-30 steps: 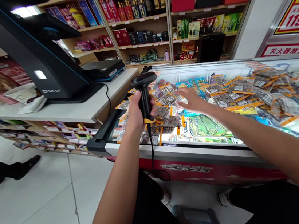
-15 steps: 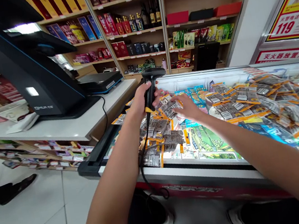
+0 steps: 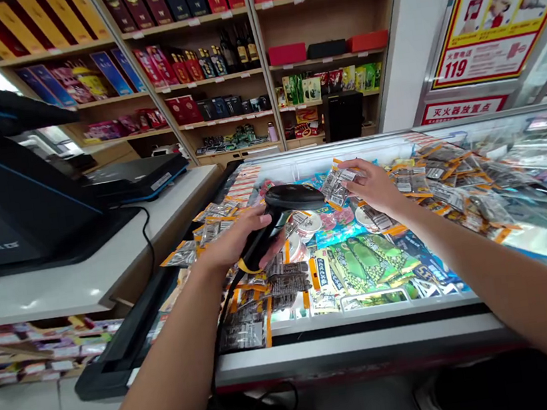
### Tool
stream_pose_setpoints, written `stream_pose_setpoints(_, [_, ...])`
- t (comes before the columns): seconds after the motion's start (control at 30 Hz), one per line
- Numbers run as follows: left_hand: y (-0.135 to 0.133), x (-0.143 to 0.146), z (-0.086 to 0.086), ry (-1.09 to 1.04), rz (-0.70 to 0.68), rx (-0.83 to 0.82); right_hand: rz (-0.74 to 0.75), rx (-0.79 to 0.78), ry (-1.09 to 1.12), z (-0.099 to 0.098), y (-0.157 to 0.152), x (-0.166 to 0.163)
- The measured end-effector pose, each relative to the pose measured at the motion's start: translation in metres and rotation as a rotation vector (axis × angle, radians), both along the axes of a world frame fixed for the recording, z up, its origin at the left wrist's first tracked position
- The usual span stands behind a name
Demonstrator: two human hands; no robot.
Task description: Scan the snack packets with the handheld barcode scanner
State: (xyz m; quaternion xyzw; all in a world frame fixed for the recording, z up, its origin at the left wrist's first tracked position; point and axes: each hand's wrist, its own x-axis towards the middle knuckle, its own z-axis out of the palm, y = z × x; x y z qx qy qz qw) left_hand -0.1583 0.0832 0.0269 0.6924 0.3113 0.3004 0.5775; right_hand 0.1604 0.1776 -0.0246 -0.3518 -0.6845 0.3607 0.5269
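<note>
My left hand (image 3: pixel 247 235) is wrapped round the handle of a black barcode scanner (image 3: pixel 295 197), whose head points right. Its cord runs down past my left wrist. Between the fingers of my right hand (image 3: pixel 371 184) is a small clear packet (image 3: pixel 336 184) with orange edges and a printed label, held up just right of the scanner's head. Many similar packets (image 3: pixel 288 283) lie in a pile beneath my left hand. Another heap of packets (image 3: pixel 451 175) lies to the right of my right hand. All of them rest on the glass top of a chest freezer (image 3: pixel 362 341).
Through the glass show green ice-pop bags (image 3: pixel 371 259) and round tubs. At left a counter (image 3: pixel 62 286) bears a black checkout machine (image 3: pixel 14 192) and a flat scale (image 3: pixel 139 177). Behind stand shelves (image 3: pixel 197 84) of boxes and bottles. A fire notice (image 3: pixel 486 22) hangs at right.
My right hand has lifted a packet from the pile and moved right with it. The scanner has tipped from upright towards the packet. The view has swung right.
</note>
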Motion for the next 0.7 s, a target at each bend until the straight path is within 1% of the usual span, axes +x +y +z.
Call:
stream_pose_setpoints(0.13, [0.001,0.002,-0.003,0.024,-0.047,-0.053,0.013,-0.015,0.005,-0.004,0.004,0.006])
stream_pose_setpoints(0.3, [0.0,0.005,-0.002,0.025,-0.088,-0.108,0.003,-0.002,-0.01,-0.008,0.01,0.009])
stream_pose_setpoints(0.4, [0.001,0.006,-0.003,0.008,-0.08,-0.098,-0.043,0.034,-0.046,-0.006,0.013,0.013])
stream_pose_setpoints(0.47, [0.003,0.005,-0.004,-0.025,-0.049,-0.069,-0.157,0.092,-0.149,-0.002,0.015,0.022])
stream_pose_setpoints(0.53, [0.006,0.003,-0.004,-0.086,-0.009,-0.039,-0.328,0.137,-0.335,0.004,0.016,0.035])
stream_pose_setpoints(0.63, [0.009,-0.001,-0.002,-0.242,0.014,-0.03,-0.609,0.188,-0.665,0.011,0.016,0.054])
stream_pose_setpoints(0.7, [0.008,-0.002,0.002,-0.352,0.035,-0.026,-0.753,0.272,-0.778,0.013,0.012,0.054])
